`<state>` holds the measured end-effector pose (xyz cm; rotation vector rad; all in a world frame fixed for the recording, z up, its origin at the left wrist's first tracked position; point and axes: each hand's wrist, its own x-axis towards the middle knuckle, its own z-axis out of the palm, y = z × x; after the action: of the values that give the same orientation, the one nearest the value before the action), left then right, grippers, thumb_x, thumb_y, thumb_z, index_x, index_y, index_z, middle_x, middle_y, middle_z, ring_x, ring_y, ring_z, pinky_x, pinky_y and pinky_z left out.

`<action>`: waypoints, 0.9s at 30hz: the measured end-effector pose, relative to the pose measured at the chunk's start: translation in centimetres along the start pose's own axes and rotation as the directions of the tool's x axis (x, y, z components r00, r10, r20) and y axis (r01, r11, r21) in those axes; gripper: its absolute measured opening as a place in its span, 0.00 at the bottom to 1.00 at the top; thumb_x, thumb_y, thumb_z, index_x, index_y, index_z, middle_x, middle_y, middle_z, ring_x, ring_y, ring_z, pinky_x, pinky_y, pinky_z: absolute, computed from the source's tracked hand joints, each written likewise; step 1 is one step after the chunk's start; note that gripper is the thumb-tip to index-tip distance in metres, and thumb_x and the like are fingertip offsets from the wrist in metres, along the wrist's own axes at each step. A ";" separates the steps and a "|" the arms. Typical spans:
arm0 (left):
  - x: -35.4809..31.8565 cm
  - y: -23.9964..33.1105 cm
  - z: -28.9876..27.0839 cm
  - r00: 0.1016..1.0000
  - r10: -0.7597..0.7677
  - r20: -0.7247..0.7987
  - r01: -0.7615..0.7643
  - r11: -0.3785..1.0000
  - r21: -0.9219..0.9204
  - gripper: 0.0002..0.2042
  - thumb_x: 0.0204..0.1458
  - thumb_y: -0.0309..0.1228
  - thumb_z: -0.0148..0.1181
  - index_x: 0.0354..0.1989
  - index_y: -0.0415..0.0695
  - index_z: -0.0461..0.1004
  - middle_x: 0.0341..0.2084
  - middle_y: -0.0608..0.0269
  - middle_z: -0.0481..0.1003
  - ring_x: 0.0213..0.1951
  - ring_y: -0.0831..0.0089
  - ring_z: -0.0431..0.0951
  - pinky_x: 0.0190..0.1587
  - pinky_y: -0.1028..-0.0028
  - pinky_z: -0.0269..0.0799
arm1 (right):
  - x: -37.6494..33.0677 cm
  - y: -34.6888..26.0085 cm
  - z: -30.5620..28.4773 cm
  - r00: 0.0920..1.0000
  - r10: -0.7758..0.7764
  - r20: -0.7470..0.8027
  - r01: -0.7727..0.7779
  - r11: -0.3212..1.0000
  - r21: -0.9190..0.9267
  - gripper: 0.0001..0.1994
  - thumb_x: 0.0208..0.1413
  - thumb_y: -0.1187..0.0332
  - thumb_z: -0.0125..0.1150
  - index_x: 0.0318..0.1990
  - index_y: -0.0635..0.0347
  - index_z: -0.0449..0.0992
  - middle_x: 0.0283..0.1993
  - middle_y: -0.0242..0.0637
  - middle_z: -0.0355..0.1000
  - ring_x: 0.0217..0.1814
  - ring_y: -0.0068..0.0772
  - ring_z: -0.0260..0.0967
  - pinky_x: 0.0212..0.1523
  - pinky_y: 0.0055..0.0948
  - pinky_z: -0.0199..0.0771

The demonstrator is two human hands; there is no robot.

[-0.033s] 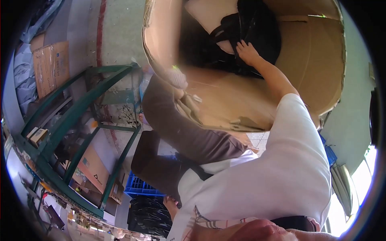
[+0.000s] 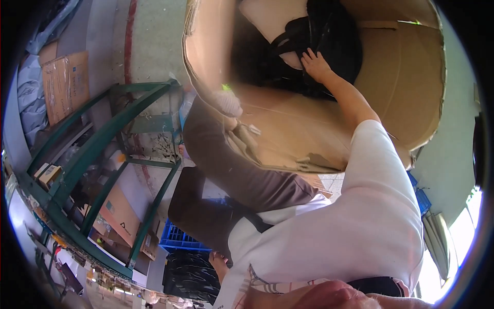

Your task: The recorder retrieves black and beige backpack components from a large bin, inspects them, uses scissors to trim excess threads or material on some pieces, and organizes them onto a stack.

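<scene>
- Cardboard fills the upper half of my view: a big open cardboard box (image 2: pixel 406 77) lies tipped on its side, its mouth toward me, from 11 to 2 o'clock.
- Deep inside it, at about 12 o'clock, sits a black bag (image 2: pixel 334 36) with dark straps, lying against a pale flat panel (image 2: pixel 265 18) on the box's far wall.
- The right hand (image 2: pixel 315 64) reaches in from 5 o'clock on a bare forearm below a white sleeve (image 2: pixel 375 170). Its fingers are spread flat on the bag's lower edge; it is touching, not closed around anything.
- I cannot pick out the left hand with certainty. A pale blurred shape (image 2: pixel 226 103) sits at the box's near rim, at 10 o'clock from the picture's centre, at the end of a brown-clad limb (image 2: pixel 231 165); open or clenched, I cannot tell.
- Torn flaps of the box (image 2: pixel 303 162) hang at the centre.
- A green metal rack (image 2: pixel 98 149) stands at 9 o'clock, with smaller cartons (image 2: pixel 64 85) behind it.
- A blue plastic crate (image 2: pixel 177 239) lies at 7 o'clock, just above a black ribbed bundle (image 2: pixel 190 275).
</scene>
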<state>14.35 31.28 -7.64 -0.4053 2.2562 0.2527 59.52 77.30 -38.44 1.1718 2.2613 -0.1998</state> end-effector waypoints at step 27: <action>-28.4 23.1 6.1 -0.667 0.588 0.458 -0.695 -0.712 -0.097 0.24 0.32 0.31 0.61 0.41 0.32 0.66 0.39 0.47 0.69 0.44 0.57 0.68 0.45 0.66 0.62 | -30.6 -14.9 -40.6 0.519 -0.233 -0.823 0.552 0.826 0.115 0.04 0.27 0.72 0.55 0.12 0.58 0.67 0.14 0.31 0.66 0.17 0.29 0.66 0.13 0.25 0.59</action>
<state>27.64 60.45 11.02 2.3575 1.1962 0.6783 44.26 62.33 10.07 0.9716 3.4304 -0.3538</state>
